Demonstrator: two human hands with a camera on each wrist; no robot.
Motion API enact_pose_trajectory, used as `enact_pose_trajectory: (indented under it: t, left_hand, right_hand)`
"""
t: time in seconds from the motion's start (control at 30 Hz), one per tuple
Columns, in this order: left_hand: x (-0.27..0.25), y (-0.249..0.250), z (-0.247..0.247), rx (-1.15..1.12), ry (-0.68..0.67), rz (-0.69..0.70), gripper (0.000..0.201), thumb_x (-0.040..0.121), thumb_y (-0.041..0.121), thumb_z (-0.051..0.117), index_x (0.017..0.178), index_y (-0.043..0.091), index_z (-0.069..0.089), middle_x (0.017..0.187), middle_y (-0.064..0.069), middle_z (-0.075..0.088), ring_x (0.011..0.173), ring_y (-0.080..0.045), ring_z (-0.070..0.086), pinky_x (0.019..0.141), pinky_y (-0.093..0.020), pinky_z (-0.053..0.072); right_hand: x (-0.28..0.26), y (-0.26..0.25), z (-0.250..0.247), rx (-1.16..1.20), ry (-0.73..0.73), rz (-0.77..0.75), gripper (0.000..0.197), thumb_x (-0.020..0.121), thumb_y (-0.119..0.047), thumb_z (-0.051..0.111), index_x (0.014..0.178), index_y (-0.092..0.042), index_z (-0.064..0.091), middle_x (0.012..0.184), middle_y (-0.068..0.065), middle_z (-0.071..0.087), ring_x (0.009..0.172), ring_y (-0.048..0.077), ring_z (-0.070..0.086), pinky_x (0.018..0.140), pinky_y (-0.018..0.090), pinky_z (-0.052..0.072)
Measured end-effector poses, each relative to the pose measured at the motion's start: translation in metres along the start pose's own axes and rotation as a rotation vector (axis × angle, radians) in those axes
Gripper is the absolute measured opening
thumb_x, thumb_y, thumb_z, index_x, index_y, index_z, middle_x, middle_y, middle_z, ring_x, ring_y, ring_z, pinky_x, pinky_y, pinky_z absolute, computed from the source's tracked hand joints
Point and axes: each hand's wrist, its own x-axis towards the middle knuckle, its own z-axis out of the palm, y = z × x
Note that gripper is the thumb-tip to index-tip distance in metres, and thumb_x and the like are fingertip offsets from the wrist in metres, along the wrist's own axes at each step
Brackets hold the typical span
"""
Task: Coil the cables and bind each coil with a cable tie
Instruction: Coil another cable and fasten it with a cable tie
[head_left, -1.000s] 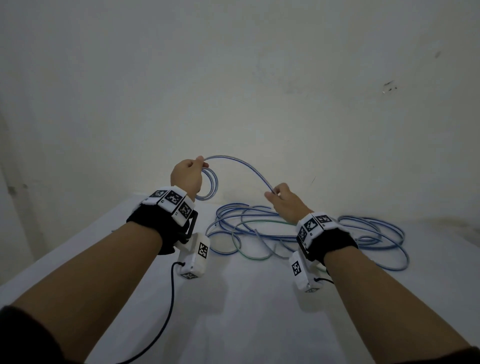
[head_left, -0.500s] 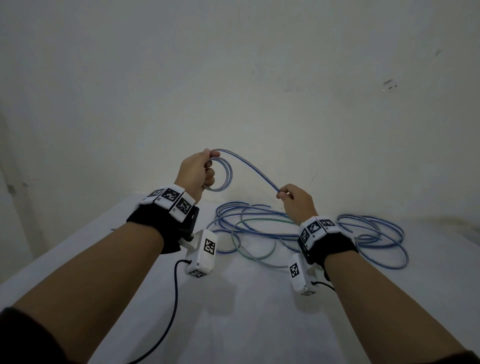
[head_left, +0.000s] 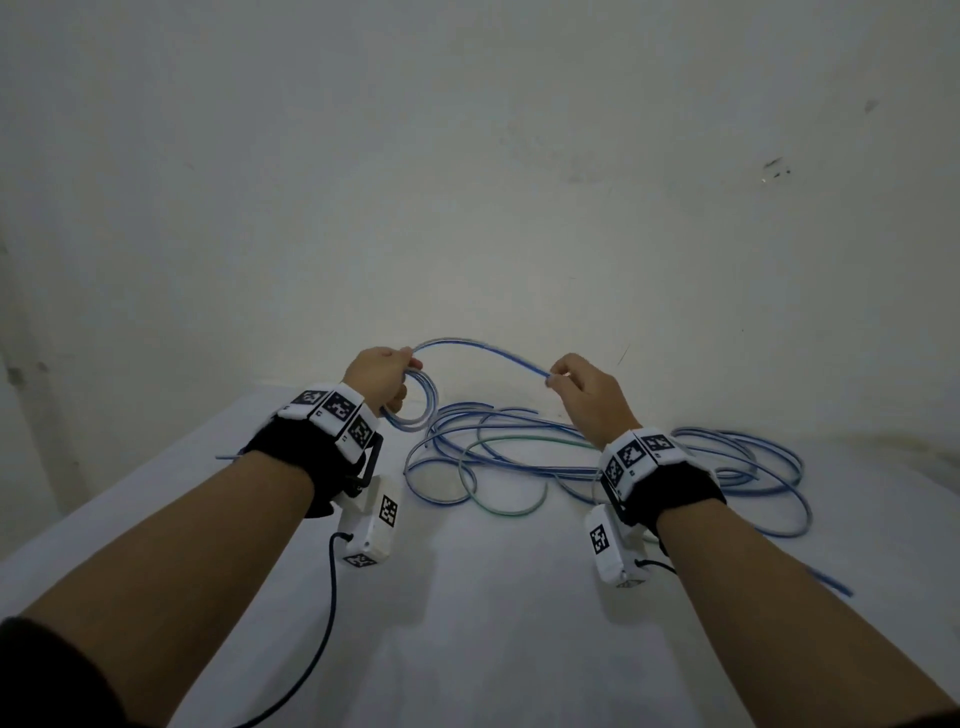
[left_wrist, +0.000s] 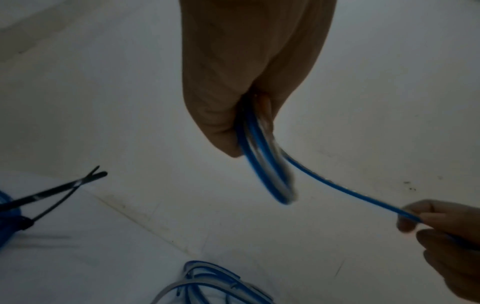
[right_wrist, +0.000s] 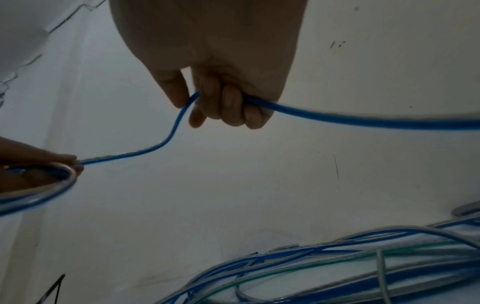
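My left hand (head_left: 382, 375) grips a small coil of blue cable (head_left: 415, 402) held above the white table (head_left: 493, 597); the same coil (left_wrist: 267, 164) hangs from my curled fingers in the left wrist view. From it a span of blue cable (head_left: 483, 351) arches right to my right hand (head_left: 576, 387), whose fingers (right_wrist: 228, 102) curl round the cable (right_wrist: 363, 120). Beyond both hands a loose heap of blue cables (head_left: 571, 452) with one green strand (head_left: 519, 441) lies on the table. Black cable ties (left_wrist: 59, 189) lie at the left, beside a bound blue coil (left_wrist: 7, 224).
A bare white wall (head_left: 493, 182) rises right behind the table. A loose blue cable end (head_left: 831, 582) lies near my right forearm. A dark lead (head_left: 327, 613) hangs from the left wrist camera across the table's front.
My right hand slid farther right along the cable, lengthening the span between the hands. The left hand dropped slightly, still holding the coil.
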Motion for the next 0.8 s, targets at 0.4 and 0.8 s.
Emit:
enact_pose_trajectory:
  t: [0.4,0.8]
  left_hand:
    - [-0.011,0.024,0.007,-0.285,-0.077,0.031,0.033,0.102,0.023,0.034,0.078,0.007,0.05,0.055,0.001,0.029,0.028,-0.004,0.027,0.034,-0.012,0.022]
    - [-0.015,0.02,0.005,-0.163,-0.311,-0.105,0.03,0.103,0.022,0.032,0.083,0.008,0.05,0.062,-0.001,0.037,0.03,-0.001,0.027,0.032,-0.011,0.021]
  right_hand:
    - [-0.001,0.026,0.013,-0.265,-0.04,-0.043,0.019,0.096,-0.01,0.045,0.098,-0.005,0.064,0.092,0.011,0.058,0.082,0.018,0.048,0.071,0.026,0.033]
    - [-0.002,0.027,0.006,-0.113,0.116,0.13,0.01,0.093,0.001,0.045,0.095,-0.002,0.055,0.08,0.011,0.055,0.069,0.024,0.048,0.062,0.03,0.041]
